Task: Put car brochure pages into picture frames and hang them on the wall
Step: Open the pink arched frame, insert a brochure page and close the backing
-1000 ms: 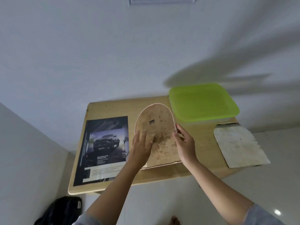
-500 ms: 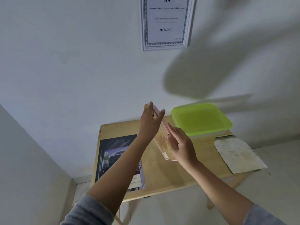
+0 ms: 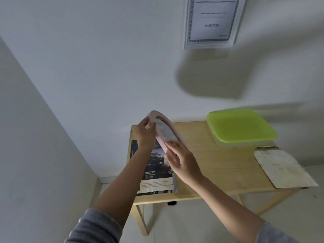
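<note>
Seen from the head camera, an arched pink picture frame is held up in the air near the middle of the picture, above the left end of the wooden table. It is tipped on its side, so its thin edge and a bit of its clear front can be seen. The round top is gripped by the left hand, with the fingers curled over the rim. The lower side is held by the right hand, with long fingers laid along the edge. Two hands are likely used so the frame can be turned over without being dropped.

Below the hands, the car brochure is left flat on the table, close by, so a page can be taken for the frame. No page has been put in yet, as far as can be told.

At the right, a green-lidded box is set at the back of the table. A stained board is laid over the table's right edge; it may be the frame's back, put aside.

At the upper right, a framed A4 sheet is already hung on the wall.
</note>
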The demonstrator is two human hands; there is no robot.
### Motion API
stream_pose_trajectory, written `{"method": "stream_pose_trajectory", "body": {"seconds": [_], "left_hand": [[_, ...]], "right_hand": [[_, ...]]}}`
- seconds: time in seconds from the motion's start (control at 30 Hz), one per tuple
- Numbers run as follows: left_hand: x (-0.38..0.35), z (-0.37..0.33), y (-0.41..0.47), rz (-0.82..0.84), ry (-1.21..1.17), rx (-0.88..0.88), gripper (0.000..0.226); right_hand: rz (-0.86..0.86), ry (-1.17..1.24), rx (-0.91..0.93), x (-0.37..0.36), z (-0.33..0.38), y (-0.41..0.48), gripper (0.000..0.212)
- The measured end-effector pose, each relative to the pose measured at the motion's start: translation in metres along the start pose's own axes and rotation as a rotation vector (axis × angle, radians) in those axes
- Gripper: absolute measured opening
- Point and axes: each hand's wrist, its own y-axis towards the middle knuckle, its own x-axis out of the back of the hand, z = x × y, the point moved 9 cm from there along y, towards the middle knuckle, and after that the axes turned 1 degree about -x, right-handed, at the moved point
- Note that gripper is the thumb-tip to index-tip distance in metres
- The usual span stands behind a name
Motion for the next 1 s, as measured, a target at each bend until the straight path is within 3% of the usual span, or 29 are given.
{"method": "stream_pose_trajectory", "body": {"seconds": [0.13, 0.23, 0.43, 0.5, 0.6, 0.7, 0.8, 1.0], "left_hand": [[0.055, 0.018, 0.019, -0.189, -0.081, 0.074, 0.034], [0.084, 0.025, 0.030, -0.275, -0.121, 0.090, 0.033], [0.109, 0.011, 0.057, -0.325, -0.249, 0.086, 0.025], [0.106, -0.002, 0.074, -0.288, -0.287, 0.056, 0.026], [0.091, -0.028, 0.105, -0.208, -0.330, 0.013, 0.025], [0.072, -0.060, 0.135, -0.156, -0.365, -0.053, 0.023], [0.056, -0.093, 0.162, -0.123, -0.433, -0.110, 0.023], [0.040, -0.188, 0.207, -0.011, -0.421, -0.349, 0.030]], "right_hand": [[0.187, 0.200, 0.007, -0.030, 0.011, 0.003, 0.036], [0.291, 0.220, -0.036, -0.035, 0.004, 0.017, 0.030], [0.047, 0.096, -0.235, -0.001, -0.044, 0.084, 0.033], [0.081, 0.121, -0.409, -0.003, -0.070, 0.107, 0.041], [0.144, 0.367, -0.530, -0.010, -0.088, 0.142, 0.037], [0.097, 0.576, -0.519, -0.005, -0.090, 0.184, 0.031], [-0.059, 0.693, -0.496, 0.016, -0.088, 0.226, 0.028], [-0.280, 0.716, -0.183, 0.086, -0.043, 0.327, 0.033]]}}
